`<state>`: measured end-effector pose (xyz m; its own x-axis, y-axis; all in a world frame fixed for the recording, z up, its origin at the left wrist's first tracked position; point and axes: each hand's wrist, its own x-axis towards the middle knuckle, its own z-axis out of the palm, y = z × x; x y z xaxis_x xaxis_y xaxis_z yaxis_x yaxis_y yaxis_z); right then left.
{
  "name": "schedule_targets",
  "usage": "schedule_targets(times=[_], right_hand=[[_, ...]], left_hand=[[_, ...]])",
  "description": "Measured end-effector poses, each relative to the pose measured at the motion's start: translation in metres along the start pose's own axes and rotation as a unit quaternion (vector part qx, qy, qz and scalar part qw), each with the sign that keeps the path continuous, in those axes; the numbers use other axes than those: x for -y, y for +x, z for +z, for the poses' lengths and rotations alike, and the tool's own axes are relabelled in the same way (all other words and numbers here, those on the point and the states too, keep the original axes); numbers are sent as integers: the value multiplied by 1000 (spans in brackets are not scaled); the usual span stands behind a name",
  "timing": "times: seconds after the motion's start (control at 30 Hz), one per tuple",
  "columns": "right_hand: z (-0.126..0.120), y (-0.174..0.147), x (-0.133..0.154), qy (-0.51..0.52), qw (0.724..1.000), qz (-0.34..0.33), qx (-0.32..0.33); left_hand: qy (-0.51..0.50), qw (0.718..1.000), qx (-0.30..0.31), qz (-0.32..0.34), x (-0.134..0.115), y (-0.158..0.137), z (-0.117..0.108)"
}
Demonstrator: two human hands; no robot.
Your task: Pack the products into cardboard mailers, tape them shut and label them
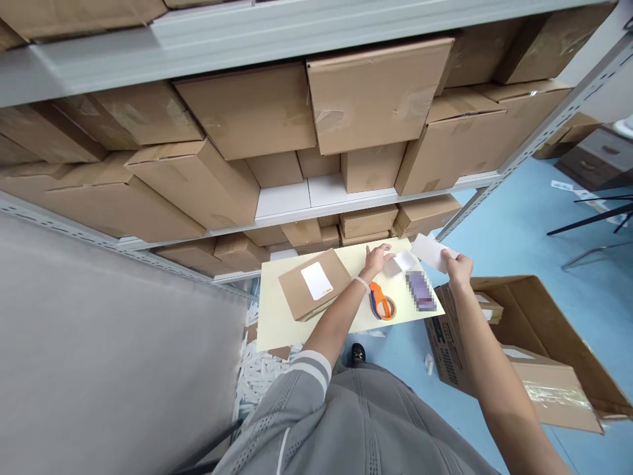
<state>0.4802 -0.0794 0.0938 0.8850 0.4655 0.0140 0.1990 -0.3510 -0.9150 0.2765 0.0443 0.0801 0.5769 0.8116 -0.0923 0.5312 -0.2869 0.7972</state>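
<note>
My right hand (459, 269) pinches a white label-like sheet (430, 253) by its near edge, holding it above the right end of the pale yellow table (273, 330). My left hand (378, 259) has its fingers apart, with the fingertips at the left edge of a small white open box (404, 260); whether they press on it is hard to see. Just below that hand lies an orange and blue tape dispenser (380, 301). A pixelated purple item (421, 291) rests to its right. On the left side sits a closed cardboard box (299, 284) bearing a white label (317, 281).
A metal shelf (277, 221) packed with cardboard boxes (376, 92) rises behind the table. At my right, a large open carton (539, 303) on the blue floor contains smaller boxes. White paper scraps (260, 369) lie below left, beside a grey wall (99, 343).
</note>
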Motion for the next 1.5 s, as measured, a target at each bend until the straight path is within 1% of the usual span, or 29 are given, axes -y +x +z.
schedule_targets(times=[0.13, 0.27, 0.33, 0.43, 0.53, 0.6, 0.63, 0.67, 0.77, 0.87, 0.93, 1.0, 1.03, 1.1, 1.2, 1.37, 1.5], right_hand=[[1, -23, 20, 66, 996, -17, 49], [12, -54, 50, 138, 984, -32, 106], [21, -72, 68, 174, 974, -33, 143], [38, -102, 97, 215, 952, -25, 217], [60, -140, 129, 244, 931, -35, 270], [74, -170, 151, 247, 922, -79, 287], [81, -186, 162, 244, 916, -111, 299], [87, -203, 173, 240, 906, -150, 314], [101, -251, 201, 218, 858, -278, 373], [108, -287, 220, 188, 795, -387, 427], [109, -303, 227, 155, 760, -439, 453], [106, -313, 231, 121, 737, -476, 465], [104, -316, 233, 108, 730, -488, 467], [98, -320, 236, 93, 726, -495, 469], [89, -323, 241, 104, 737, -476, 468], [82, -328, 246, 163, 766, -434, 446], [79, -331, 249, 170, 773, -429, 434]], left_hand=[[-47, 999, -15, -16, -3, -13, -9], [-163, 986, -35, 3, -5, -44, -28], [-216, 975, -56, 17, -5, -64, -46], [-263, 960, -94, 22, -5, -99, -85], [-268, 945, -185, 25, -8, -142, -127], [-235, 939, -250, 30, -13, -173, -150], [-223, 939, -260, 29, -17, -188, -159], [-217, 942, -255, 33, -22, -203, -166], [-223, 942, -247, 45, -34, -238, -180], [-254, 923, -285, 41, -38, -261, -190], [-276, 905, -323, 27, -38, -272, -198], [-294, 890, -347, 24, -36, -282, -208], [-304, 884, -354, 29, -36, -286, -213], [-328, 876, -352, 47, -35, -292, -223], [-377, 861, -336, 57, -35, -296, -233], [-489, 815, -309, 48, -30, -296, -237], [-511, 801, -308, 45, -29, -298, -240]])
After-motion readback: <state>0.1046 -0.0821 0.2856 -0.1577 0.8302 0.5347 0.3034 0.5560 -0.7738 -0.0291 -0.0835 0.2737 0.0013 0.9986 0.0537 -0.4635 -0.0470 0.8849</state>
